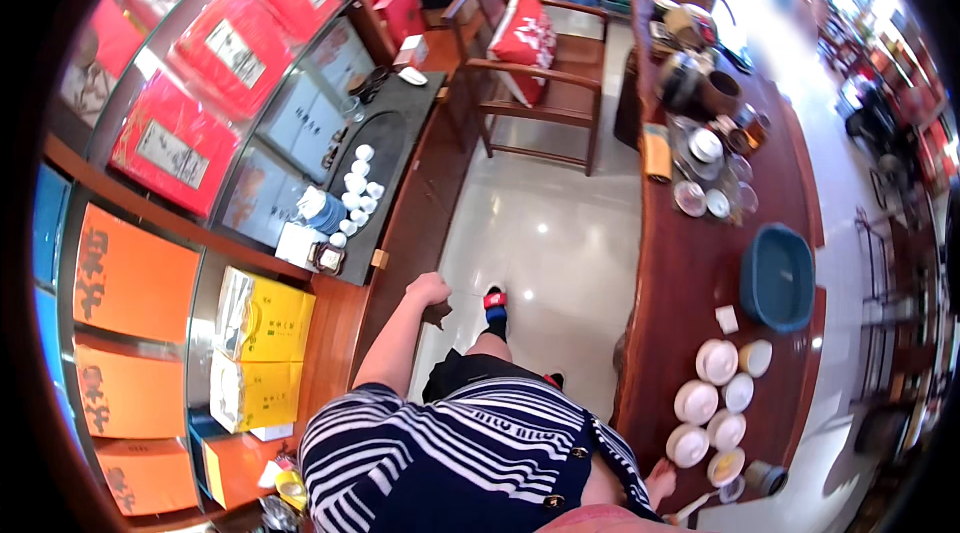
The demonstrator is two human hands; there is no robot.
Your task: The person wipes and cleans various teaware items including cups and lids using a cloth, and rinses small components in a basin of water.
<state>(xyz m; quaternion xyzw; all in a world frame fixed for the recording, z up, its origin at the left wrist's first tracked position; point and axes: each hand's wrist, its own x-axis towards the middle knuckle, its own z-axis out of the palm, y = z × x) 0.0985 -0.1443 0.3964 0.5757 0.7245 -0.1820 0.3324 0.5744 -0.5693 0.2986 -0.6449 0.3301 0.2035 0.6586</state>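
My left hand [429, 290] hangs in a fist beside the dark wooden cabinet front. A small dark brown item [437, 314], apparently cloth, sticks out beneath it. My right hand [661, 480], partly hidden by my striped sleeve, is at the near edge of the wooden tea table [637, 353]. Its fingers are close to a white lidded bowl [687, 445], and whether they hold anything cannot be seen. Several pale lidded bowls and cups [726, 429] stand in rows there. A thin light handle [694, 507], a small glass cup [731, 489] and a dark cup [765, 477] lie near them.
A blue plastic basin [778, 278] stands on the table, with teaware [705, 146] farther along. To the left, white cups [360, 167] sit on a dark stone tray [397, 101]. Shelves hold boxes [135, 263]. A wooden armchair [577, 60] with a red cushion [525, 45] stands ahead.
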